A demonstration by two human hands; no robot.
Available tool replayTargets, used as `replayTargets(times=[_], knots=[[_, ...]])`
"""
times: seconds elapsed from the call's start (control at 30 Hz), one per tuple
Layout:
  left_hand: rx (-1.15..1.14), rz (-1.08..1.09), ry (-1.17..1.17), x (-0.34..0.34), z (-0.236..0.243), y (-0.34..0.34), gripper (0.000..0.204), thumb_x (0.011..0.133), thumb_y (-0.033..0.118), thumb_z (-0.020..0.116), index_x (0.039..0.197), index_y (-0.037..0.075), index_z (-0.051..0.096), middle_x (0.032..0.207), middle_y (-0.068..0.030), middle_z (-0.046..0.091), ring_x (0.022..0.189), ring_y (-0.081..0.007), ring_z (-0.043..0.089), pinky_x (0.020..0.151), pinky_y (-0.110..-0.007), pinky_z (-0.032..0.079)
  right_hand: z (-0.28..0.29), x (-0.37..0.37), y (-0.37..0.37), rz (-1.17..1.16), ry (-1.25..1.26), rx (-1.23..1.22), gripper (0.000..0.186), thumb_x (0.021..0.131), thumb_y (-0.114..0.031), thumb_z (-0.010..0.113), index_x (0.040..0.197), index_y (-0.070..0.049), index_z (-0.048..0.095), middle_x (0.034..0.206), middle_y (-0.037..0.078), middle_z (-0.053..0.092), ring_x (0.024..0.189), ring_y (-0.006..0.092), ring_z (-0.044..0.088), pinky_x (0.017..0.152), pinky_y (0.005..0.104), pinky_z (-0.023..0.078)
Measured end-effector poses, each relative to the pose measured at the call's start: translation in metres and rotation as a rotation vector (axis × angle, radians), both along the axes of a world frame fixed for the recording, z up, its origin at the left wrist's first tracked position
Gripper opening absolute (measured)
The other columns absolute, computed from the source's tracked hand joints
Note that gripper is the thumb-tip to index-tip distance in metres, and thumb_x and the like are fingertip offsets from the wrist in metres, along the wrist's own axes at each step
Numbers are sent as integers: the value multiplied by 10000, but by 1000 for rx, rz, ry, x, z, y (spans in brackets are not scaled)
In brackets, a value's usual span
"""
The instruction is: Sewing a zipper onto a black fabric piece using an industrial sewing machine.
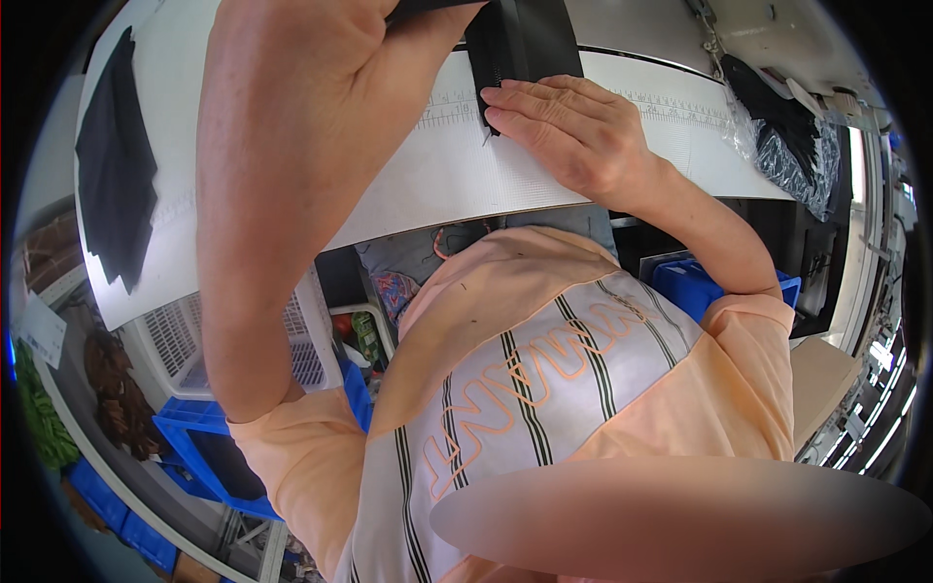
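Observation:
My right hand [578,131] lies over the near end of a black fabric piece [544,49], its fingers stretched out flat and pointing left. The fingertips reach a narrow black strip [483,73] along the fabric's left edge, with what look like zipper teeth. Underneath is a white table [428,180] with printed ruler markings. My left forearm crosses the table and rises to the top edge, where only part of my left hand [330,12] shows. Its fingers are out of the picture. Another dark strip beside that wrist runs toward the fabric.
Black cloth [117,165] hangs over the table's left end. On the right lie black pieces [777,112] and clear plastic wrap [812,165]. Below the table are a white basket [165,340], a blue crate [219,457] and a blue bin [680,287]. Grey machine housing [641,24] stands behind.

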State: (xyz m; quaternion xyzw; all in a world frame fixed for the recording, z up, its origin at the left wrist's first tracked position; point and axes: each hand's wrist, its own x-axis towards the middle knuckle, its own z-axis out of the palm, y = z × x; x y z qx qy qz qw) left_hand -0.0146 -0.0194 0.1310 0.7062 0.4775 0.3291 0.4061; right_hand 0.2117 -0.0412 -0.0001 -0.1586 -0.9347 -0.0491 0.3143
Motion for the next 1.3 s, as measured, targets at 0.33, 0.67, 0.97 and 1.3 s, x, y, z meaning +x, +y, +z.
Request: replayTargets(times=[0.33,0.67,0.97,1.3], knots=[[531,32,370,-7,-49,-60,295,813,-38,628,1088,39,699,934,-77,699,818,-133,610,755,-226,448,10,2,-15,-11,-116,-51,265,780,-135,680,991,25,661,1100,153,677,1013,281,659,884,384,526],[577,189,568,28,-130,-105,436,645,46,698,1081,45,687,1157,0,626,996,-172,600,1090,-538,241,-1,8,-54,-104,-77,-227,346,824,-297,685,979,9,640,1023,152,655,1054,295,615,987,434,454],[601,191,509,32,-121,-97,451,598,47,720,1048,76,711,1069,-1,606,931,-178,602,1076,-525,257,1,8,-52,-85,9,-214,314,762,-250,732,938,1,660,968,111,658,1007,262,603,861,393,479],[491,177,545,36,-113,-99,487,594,31,728,1073,117,723,1034,2,617,919,-199,596,1059,-502,294,-2,8,-54,-98,16,-242,364,674,-277,814,912,-33,685,955,104,690,1041,287,626,924,420,466]])
